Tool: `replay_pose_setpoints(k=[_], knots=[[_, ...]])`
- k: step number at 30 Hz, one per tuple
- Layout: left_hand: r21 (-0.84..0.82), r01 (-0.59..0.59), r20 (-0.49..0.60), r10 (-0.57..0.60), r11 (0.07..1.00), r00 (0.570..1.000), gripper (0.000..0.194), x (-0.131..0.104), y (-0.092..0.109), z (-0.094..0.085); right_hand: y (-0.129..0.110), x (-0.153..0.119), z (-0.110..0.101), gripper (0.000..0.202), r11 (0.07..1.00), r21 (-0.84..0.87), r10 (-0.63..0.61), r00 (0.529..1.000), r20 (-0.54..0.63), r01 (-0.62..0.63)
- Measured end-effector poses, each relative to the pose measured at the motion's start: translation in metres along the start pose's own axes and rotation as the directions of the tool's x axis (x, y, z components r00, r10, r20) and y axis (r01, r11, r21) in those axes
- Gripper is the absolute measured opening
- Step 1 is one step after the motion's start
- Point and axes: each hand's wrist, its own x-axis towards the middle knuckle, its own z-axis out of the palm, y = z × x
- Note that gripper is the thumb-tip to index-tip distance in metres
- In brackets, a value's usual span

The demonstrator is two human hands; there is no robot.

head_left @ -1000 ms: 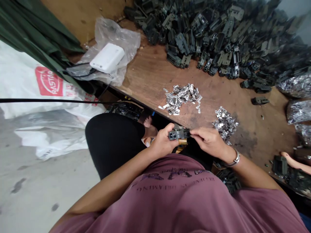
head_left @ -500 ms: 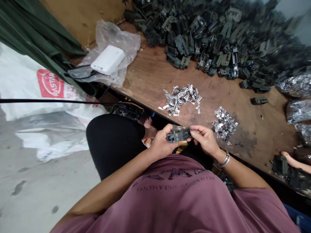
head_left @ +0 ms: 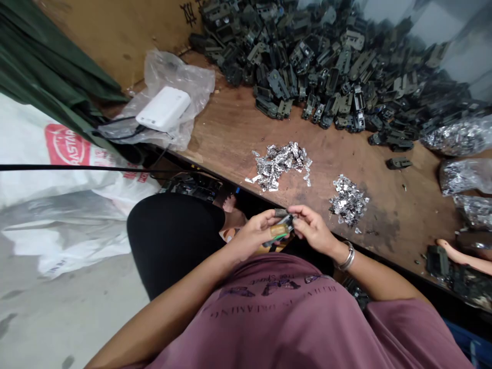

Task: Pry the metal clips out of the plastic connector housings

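The dark part [head_left: 280, 231] was at the near edge of the wooden table [head_left: 230, 120]. A heap of dark parts [head_left: 307, 66] covered the table's far side. The left hand [head_left: 251, 236] curled around the part; the right hand's [head_left: 315, 233] bent fingers gripped its end. A white box [head_left: 163, 108] lay toward the table's left, two silver-piece piles [head_left: 282, 161] nearer its front.

Over there, a white power bank [head_left: 163, 108] lies on a crumpled clear plastic bag [head_left: 202, 84] on the table [head_left: 230, 120], near a hanging green cloth [head_left: 57, 66]. A thin black cable [head_left: 77, 168] crosses in front of a white sack [head_left: 23, 136] (its red logo seems to read "RASTAR") above the grey floor [head_left: 96, 307].
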Motion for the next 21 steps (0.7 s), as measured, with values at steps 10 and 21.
replay_pose_setpoints(k=[10, 21], knots=[[-0.226, 0.08, -0.094, -0.103, 0.971, 0.99, 0.047, 0.006, 0.003, 0.014, -0.028, 0.062, -0.073, 0.027, 0.139, -0.983, -0.283, 0.956, 0.077, 0.12], [-0.128, 0.045, -0.286, -0.08, 0.991, 0.955, 0.036, 0.009, -0.005, 0.01, -0.025, 0.042, -0.051, 0.017, 0.377, -0.911, -0.304, 0.951, 0.049, 0.168]])
